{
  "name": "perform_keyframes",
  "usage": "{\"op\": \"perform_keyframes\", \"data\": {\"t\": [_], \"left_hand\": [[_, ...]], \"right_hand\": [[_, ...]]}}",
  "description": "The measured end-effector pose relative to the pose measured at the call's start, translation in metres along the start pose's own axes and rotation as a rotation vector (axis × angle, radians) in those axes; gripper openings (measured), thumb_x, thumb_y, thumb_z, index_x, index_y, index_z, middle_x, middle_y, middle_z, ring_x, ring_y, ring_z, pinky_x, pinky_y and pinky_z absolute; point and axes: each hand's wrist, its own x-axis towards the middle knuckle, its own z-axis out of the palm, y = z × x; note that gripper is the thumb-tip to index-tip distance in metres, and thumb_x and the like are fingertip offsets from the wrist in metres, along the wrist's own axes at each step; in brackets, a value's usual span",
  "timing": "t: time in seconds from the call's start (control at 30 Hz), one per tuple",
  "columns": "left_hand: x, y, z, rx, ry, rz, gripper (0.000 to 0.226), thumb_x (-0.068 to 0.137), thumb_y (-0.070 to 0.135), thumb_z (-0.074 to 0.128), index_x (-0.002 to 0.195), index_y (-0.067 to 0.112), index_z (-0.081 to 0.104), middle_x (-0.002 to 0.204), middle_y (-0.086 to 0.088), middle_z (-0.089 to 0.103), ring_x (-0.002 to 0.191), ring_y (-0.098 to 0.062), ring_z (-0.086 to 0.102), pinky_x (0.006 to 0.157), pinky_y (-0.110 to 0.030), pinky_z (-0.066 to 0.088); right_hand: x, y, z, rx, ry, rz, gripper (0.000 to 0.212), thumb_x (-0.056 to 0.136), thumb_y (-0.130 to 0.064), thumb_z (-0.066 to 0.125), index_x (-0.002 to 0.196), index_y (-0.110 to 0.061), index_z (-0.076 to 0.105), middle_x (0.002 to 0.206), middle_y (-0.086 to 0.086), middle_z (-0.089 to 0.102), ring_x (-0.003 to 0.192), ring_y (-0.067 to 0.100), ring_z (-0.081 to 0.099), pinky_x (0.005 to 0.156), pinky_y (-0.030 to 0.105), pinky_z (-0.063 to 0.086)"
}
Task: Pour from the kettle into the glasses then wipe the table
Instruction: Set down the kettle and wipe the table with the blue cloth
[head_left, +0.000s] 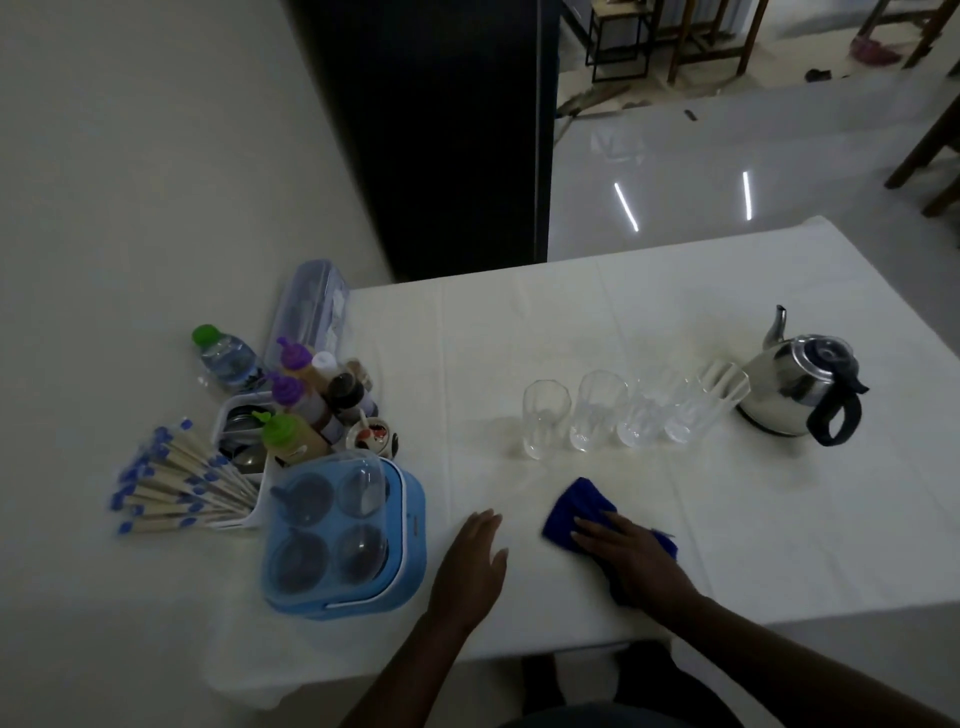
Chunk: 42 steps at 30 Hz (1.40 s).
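1. Right hand (631, 556) is flat, palm down, fingers spread over a crumpled deep-blue wiping cloth (576, 506), pressing it onto the white-clothed table (779, 545); that looks like the wiping stage.
2. Left hand (475, 558) lies open and empty on the cloth-covered top just left of the rag, fingers loosely together, holding nothing.
3. The cloth pokes out ahead and left of the right fingers, its long side running away from the person toward the glasses.
4. Straight beyond it stand four clear tall drinking glasses (623, 415) in a row running left to right; whether they hold water I cannot tell.
5. At the row's right end, close beside the last glass, sits the shiny steel kettle with black handle (802, 387), spout pointing away.
6. Unwiped table lies mostly right and forward; the right hand is nearer. The glasses block a forward sweep, so strokes should stay short of them.
7. Off left: a light-blue lidded condiment box (345, 535), sauce bottles (306, 410), wrapped chopsticks (176, 488).
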Motion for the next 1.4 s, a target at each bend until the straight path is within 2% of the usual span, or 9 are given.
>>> {"op": "perform_keyframes", "data": {"t": [0.23,0.47,0.53,0.7,0.9,1.0,1.13,1.23,1.4], "left_hand": [[0.006,0.000,-0.005,-0.012,0.017,0.027,0.046,0.094,0.021,0.053,0.138,0.014,0.041,0.146,-0.006,0.041,0.138,-0.019,0.031,0.111,-0.025,0.020],[0.010,0.000,-0.006,-0.026,-0.013,0.041,0.047,0.095,0.022,0.051,0.140,0.017,0.038,0.148,-0.003,0.038,0.139,-0.017,0.028,0.112,-0.024,0.020],[0.011,-0.003,-0.008,-0.021,-0.008,0.034,0.046,0.095,0.021,0.052,0.139,0.016,0.039,0.148,-0.004,0.039,0.139,-0.018,0.028,0.112,-0.026,0.021],[0.015,-0.001,-0.012,-0.031,0.002,0.019,0.047,0.094,0.021,0.053,0.139,0.015,0.040,0.147,-0.005,0.040,0.138,-0.018,0.029,0.111,-0.025,0.021],[0.012,0.000,-0.011,-0.058,0.013,-0.003,0.046,0.095,0.019,0.051,0.139,0.017,0.039,0.149,-0.002,0.037,0.139,-0.015,0.027,0.111,-0.022,0.019],[0.007,-0.001,-0.010,-0.069,0.028,-0.016,0.046,0.096,0.020,0.050,0.140,0.018,0.038,0.149,-0.001,0.036,0.139,-0.014,0.026,0.112,-0.022,0.019],[0.006,-0.001,-0.009,-0.074,0.034,-0.032,0.046,0.095,0.019,0.051,0.140,0.017,0.039,0.148,-0.002,0.037,0.139,-0.016,0.029,0.111,-0.024,0.021],[0.011,0.002,-0.010,-0.080,0.049,-0.044,0.047,0.095,0.019,0.052,0.140,0.015,0.039,0.148,-0.003,0.039,0.138,-0.016,0.031,0.111,-0.025,0.023],[0.016,0.005,-0.014,-0.086,0.064,-0.060,0.049,0.095,0.017,0.051,0.141,0.012,0.036,0.148,-0.005,0.037,0.138,-0.016,0.030,0.112,-0.025,0.023]], "right_hand": [[0.059,-0.044,0.014,0.187,0.158,0.493,0.054,0.082,0.002,0.058,0.129,-0.024,0.050,0.142,-0.005,0.045,0.138,0.027,0.030,0.114,0.048,0.027],[0.020,-0.026,0.003,-0.008,-0.042,-0.027,0.063,0.069,-0.014,0.076,0.125,-0.030,0.054,0.134,-0.010,0.054,0.126,0.026,0.046,0.100,0.042,0.042],[0.025,-0.014,-0.006,0.010,-0.027,0.035,0.059,0.074,-0.010,0.070,0.127,-0.030,0.052,0.134,-0.010,0.054,0.126,0.027,0.047,0.100,0.045,0.046],[0.065,-0.054,0.002,0.147,0.084,0.425,0.058,0.082,0.003,0.059,0.130,-0.029,0.049,0.143,-0.006,0.044,0.136,0.031,0.030,0.111,0.049,0.031],[0.022,-0.056,0.012,0.013,-0.117,0.058,0.060,0.075,-0.021,0.069,0.128,-0.039,0.046,0.138,-0.017,0.048,0.126,0.031,0.045,0.089,0.046,0.049],[0.006,-0.030,0.006,-0.026,-0.152,0.051,0.063,0.069,-0.025,0.072,0.125,-0.043,0.048,0.136,-0.021,0.049,0.121,0.029,0.052,0.077,0.040,0.053],[0.035,-0.039,0.003,0.142,-0.054,0.315,0.061,0.080,-0.009,0.063,0.130,-0.038,0.045,0.142,-0.012,0.045,0.134,0.028,0.035,0.105,0.048,0.037],[0.068,-0.066,0.012,0.099,0.020,0.433,0.074,0.070,0.006,0.069,0.132,-0.029,0.046,0.143,-0.006,0.044,0.133,0.035,0.034,0.104,0.056,0.036],[0.077,-0.083,0.011,-0.046,-0.087,0.159,0.057,0.083,-0.011,0.062,0.132,-0.033,0.043,0.143,-0.010,0.044,0.124,0.032,0.043,0.090,0.046,0.045]]}}
